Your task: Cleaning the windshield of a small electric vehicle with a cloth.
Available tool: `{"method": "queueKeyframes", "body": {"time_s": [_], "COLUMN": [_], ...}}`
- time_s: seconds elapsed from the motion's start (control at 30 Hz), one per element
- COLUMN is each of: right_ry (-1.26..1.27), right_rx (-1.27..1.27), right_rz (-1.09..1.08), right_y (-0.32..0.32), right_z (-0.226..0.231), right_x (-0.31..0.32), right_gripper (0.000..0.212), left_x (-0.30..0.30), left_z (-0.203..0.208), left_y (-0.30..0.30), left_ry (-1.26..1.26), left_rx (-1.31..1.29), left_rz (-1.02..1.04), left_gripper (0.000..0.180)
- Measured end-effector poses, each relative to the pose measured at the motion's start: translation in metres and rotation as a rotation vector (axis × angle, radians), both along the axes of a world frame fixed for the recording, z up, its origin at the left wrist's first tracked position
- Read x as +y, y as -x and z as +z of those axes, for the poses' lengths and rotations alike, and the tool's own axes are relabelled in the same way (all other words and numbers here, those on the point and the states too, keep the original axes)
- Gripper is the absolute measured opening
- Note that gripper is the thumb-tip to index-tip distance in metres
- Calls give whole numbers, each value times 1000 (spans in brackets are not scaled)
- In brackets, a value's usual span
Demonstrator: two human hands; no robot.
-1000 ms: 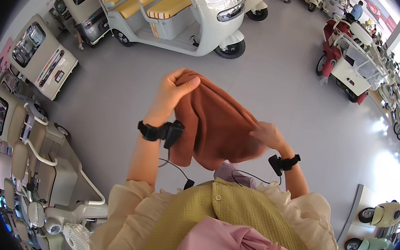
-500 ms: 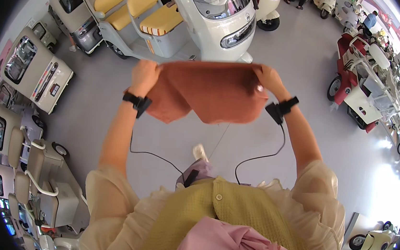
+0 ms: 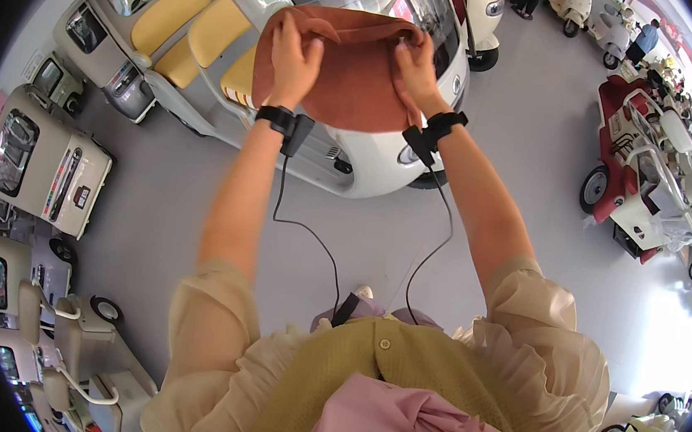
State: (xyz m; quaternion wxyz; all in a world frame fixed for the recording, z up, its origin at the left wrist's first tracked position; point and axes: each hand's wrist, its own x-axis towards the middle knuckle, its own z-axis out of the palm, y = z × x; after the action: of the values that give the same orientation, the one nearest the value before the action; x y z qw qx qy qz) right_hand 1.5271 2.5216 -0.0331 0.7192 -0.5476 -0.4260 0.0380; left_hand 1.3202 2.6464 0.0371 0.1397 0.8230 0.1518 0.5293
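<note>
A reddish-brown cloth (image 3: 353, 96) is stretched between my raised hands and hangs in front of the white three-wheeled vehicle (image 3: 379, 177). My left hand (image 3: 294, 63) is closed on its left part, the thumb lying along the front of the fabric. On the other side my right hand (image 3: 417, 75) grips the cloth's right edge near the upper corner. The upper rim of the cloth is folded over and its lower edge sags in a curve. Part of the vehicle's windscreen and front is hidden behind it.
Yellow seats (image 3: 165, 15) show inside the white vehicle, whose step is close ahead. Beige vehicles (image 3: 52, 158) line the left side. A red and white three-wheeler (image 3: 618, 159) stands at the right, with rows of scooters beyond. A person (image 3: 644, 41) is far off at upper right.
Both hands have risen and come closer together, so the cloth is less spread and now covers the vehicle's windscreen. The vehicle appears nearer.
</note>
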Motion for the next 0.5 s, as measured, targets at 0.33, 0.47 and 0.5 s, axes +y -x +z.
{"method": "queueKeyframes", "body": {"time_s": [0.33,0.47,0.5], "right_ry": [453,417,381], "right_rx": [-585,-788,-785], "right_rz": [-277,-340,-329], "right_y": [5,-32,-43], "right_z": [-112,-86,-71], "right_x": [36,54,65], "right_gripper": [72,83,85], "left_x": [-12,-1,8], "left_z": [-117,-71,-50], "left_y": [-59,-71,-78], "left_ry": [-449,-374,-389], "left_rx": [480,519,508], "left_rz": [531,581,633], "left_gripper": [67,65,66]}}
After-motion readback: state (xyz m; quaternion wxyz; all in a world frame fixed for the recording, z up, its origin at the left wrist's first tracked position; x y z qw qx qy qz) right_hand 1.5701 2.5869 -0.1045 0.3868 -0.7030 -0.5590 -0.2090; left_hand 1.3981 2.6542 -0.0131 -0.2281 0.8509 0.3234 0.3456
